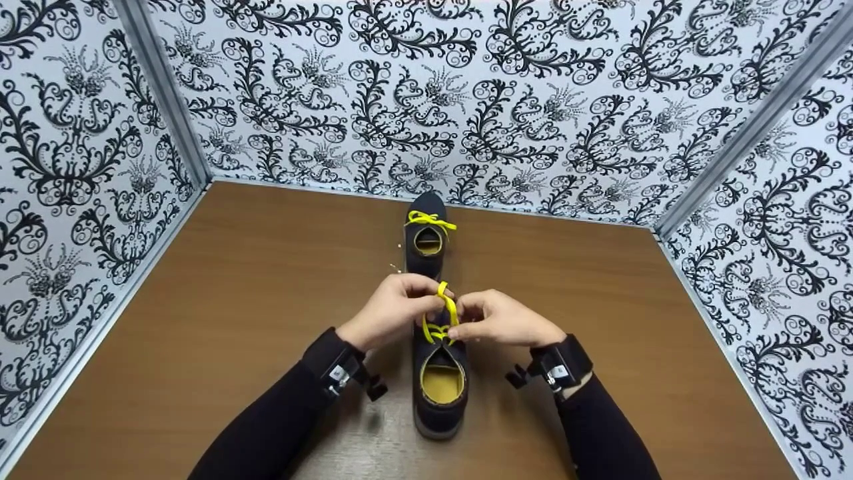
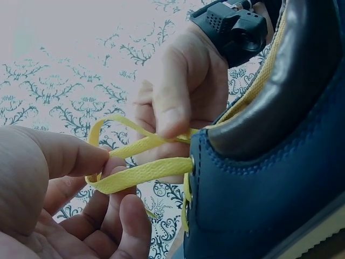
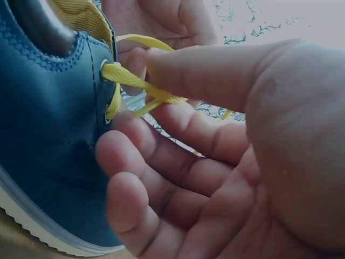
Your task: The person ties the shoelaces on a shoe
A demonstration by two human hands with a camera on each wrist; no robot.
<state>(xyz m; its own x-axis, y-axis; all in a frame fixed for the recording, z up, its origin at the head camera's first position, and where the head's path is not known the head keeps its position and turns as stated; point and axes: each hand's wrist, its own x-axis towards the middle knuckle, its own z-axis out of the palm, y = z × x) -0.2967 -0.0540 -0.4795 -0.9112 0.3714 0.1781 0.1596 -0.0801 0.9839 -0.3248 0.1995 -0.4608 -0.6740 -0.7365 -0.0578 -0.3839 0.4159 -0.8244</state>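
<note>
A dark blue shoe (image 1: pixel 440 420) with a yellowish lining stands on the table, heel toward me. Its yellow shoelace (image 1: pixel 450 308) rises from the top eyelets in a loop. My left hand (image 1: pixel 393 310) pinches the lace between thumb and forefinger at the shoe's left side; the left wrist view shows the lace (image 2: pixel 137 175) bending round those fingertips. From the right side, my right hand (image 1: pixel 503 319) pinches the lace close above the eyelets. In the right wrist view the lace (image 3: pixel 129 75) runs from an eyelet under the right thumb, the other fingers loosely curled.
Beyond the hands a second dark shoe (image 1: pixel 426 200) stands in line, its yellow lace tied in a bow (image 1: pixel 430 219). Small pale bits lie left of it on the brown table (image 1: pixel 280 267). Black-and-white patterned walls (image 1: pixel 413 100) enclose the back and both sides.
</note>
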